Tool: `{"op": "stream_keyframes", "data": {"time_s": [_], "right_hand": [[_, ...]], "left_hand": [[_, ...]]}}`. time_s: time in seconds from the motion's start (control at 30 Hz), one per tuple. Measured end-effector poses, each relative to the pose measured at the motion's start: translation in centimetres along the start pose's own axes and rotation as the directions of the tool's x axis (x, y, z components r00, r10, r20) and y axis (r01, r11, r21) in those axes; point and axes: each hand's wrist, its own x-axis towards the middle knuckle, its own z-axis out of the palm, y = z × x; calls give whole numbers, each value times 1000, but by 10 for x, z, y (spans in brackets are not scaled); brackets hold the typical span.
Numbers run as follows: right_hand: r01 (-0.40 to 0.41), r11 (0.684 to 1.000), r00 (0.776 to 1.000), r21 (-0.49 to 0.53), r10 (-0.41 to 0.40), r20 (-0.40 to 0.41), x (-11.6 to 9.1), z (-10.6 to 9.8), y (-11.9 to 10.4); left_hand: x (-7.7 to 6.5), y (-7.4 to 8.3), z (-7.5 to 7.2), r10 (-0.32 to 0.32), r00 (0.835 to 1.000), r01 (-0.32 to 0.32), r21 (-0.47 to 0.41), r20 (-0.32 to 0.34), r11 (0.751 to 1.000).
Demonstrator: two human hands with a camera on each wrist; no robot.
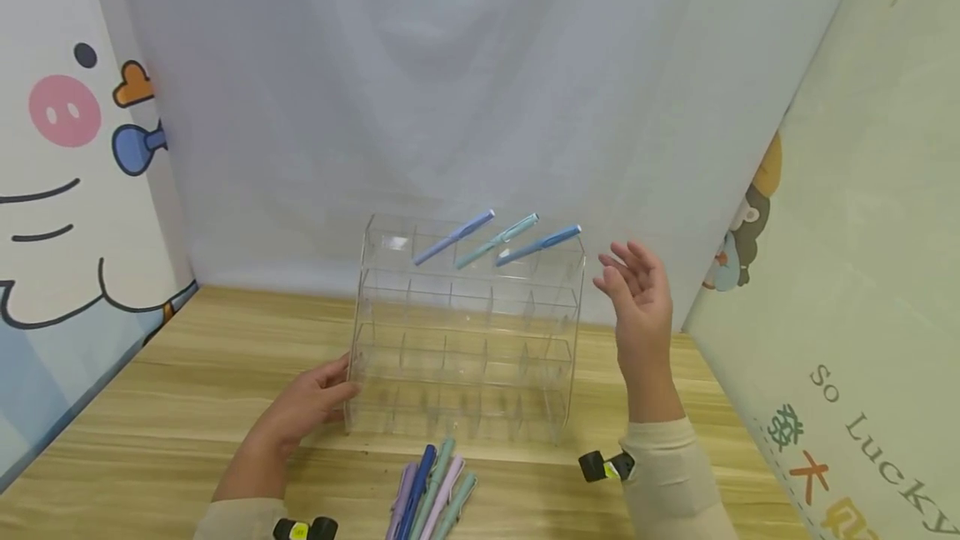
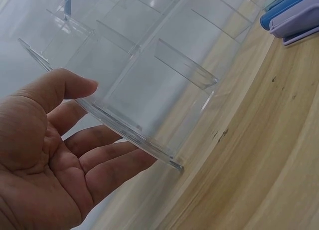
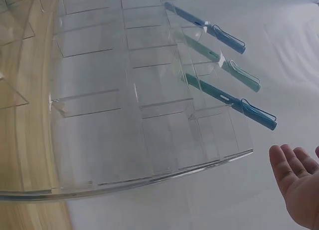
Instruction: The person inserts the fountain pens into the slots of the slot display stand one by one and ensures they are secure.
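A clear acrylic pen rack (image 1: 465, 315) with several stepped tiers stands on the wooden table. My left hand (image 1: 311, 402) holds its left side panel low down; in the left wrist view, the thumb (image 2: 79, 85) laps over the panel's edge while the fingers (image 2: 117, 170) lie behind it. Three capped pens lean in the top tier: a periwinkle pen (image 1: 453, 238), a pale aqua pen (image 1: 497, 242) and a blue pen (image 1: 538, 246). Beside the rack's upper right corner, my right hand (image 1: 641, 298) is raised, holding nothing, its fingers loosely bent and apart from the blue pen.
In front of the rack lies a bunch of pens (image 1: 431, 494) in lavender, dark blue and green. A pale curtain (image 1: 487, 90) hangs behind. Printed panels stand at left (image 1: 67, 215) and right (image 1: 847, 273). Bare wood (image 1: 150, 423) shows left of the rack.
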Motion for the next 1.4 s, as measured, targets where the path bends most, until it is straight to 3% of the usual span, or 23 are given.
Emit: {"op": "stream_keyframes", "data": {"time_s": [0.27,0.5,0.7,0.8,0.9,1.0,1.2,1.3,1.4], "right_hand": [[-19,996,999,85,17,29,-42,-11,-8],[-2,995,993,103,-10,116,-62,-10,-8],[78,987,956,142,-114,270,-66,-8,-7],[70,997,930,13,-70,362,-68,-8,-9],[77,971,867,-225,47,496,-71,-5,-11],[120,903,765,-411,180,619,-77,4,-12],[174,833,554,-525,358,752,-92,29,-2],[190,794,481,-578,438,760,-100,39,7],[230,745,428,-626,500,753,-108,47,15]], "left_hand": [[1,0,-1,-6,1000,6,2,1,1000],[-1,0,-1,9,1000,-9,-16,15,1000],[-2,0,-4,9,1000,-8,-11,20,1000],[-1,1,-4,8,1000,-7,-4,25,1000],[-1,2,-3,6,1000,-6,-8,29,1000],[0,4,-3,6,1000,-6,-8,19,1000],[0,5,-2,17,1000,-17,0,19,1000],[0,4,-2,10,1000,-10,10,24,1000],[-1,3,-2,3,1000,-3,17,28,1000]]}}
